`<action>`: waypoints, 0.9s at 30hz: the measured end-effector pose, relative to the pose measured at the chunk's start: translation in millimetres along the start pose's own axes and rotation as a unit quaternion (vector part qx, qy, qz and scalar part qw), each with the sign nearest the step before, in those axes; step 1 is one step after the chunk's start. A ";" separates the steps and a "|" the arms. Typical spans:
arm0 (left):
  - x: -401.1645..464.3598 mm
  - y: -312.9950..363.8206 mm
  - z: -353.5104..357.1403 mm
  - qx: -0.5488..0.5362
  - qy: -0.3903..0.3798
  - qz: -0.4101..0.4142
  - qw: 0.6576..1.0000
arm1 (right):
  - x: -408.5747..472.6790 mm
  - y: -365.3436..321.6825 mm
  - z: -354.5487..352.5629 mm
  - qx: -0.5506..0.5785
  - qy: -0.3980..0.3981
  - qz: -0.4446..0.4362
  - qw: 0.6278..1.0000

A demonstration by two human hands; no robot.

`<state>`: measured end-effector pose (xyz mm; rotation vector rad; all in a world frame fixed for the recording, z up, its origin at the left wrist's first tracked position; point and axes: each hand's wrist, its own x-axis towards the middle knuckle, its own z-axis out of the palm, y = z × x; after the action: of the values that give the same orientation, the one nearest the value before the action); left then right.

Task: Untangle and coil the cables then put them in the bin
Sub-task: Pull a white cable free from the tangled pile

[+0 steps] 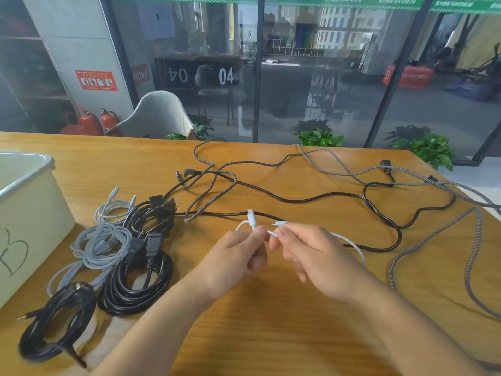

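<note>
Both hands at frame centre pinch the white cable (349, 244), left hand (238, 253) grip near its plug, right hand (306, 253) grip beside it, likely starting a coil; finished coils (130, 267) wait by the bin (29, 213) at left on the desk (271, 335).

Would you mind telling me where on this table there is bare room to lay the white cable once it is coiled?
Bare wood shows on the table at the near edge, between the forearms, and far-left between the bin and the loose braided cable. Crowded: the coiled cables beside the bin, and the loose black cable crossing the middle and right.
</note>
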<state>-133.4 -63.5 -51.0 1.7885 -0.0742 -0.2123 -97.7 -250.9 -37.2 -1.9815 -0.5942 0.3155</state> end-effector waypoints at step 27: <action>-1.7 8.0 4.6 -0.319 0.001 0.098 0.943 | -8.3 -2.3 24.2 0.046 -0.331 0.085 0.939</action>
<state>-135.5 -69.5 -44.0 1.1247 -0.1612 -0.0758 -116.4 -236.1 -46.7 -1.8185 -0.8064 1.1244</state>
